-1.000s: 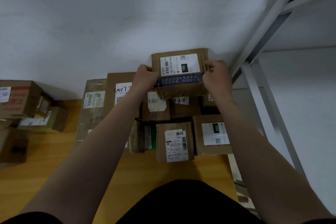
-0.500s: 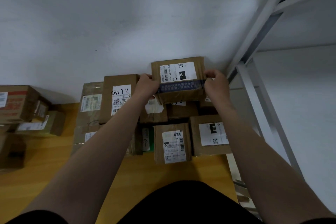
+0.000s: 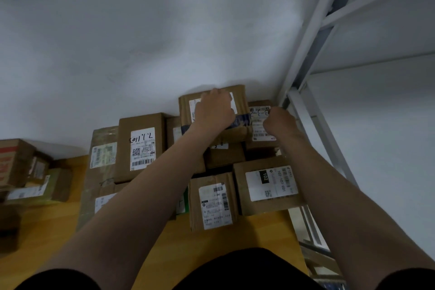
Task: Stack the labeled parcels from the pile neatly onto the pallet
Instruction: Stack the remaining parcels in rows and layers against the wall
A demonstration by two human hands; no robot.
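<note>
A brown parcel with a white label and blue tape (image 3: 241,99) lies on top of the stack against the wall. My left hand (image 3: 215,110) rests flat on its top, covering most of the label. To its right, my right hand (image 3: 279,122) hovers with loosely curled fingers and holds nothing, over a smaller labeled parcel (image 3: 257,122). Below them on the wooden pallet (image 3: 259,231) lie several more labeled parcels, among them one marked 102 (image 3: 266,186) and one with handwritten numbers (image 3: 141,146).
More parcels (image 3: 14,162) lie in a loose pile at the left edge. A white metal rack (image 3: 329,148) stands close on the right. The grey wall (image 3: 141,42) is right behind the stack. Bare wood shows at the pallet's near side.
The blue-taped parcel went back and down onto the stack by the wall. My left hand shifted from its side onto its top; my right hand let go and drew off to the right.
</note>
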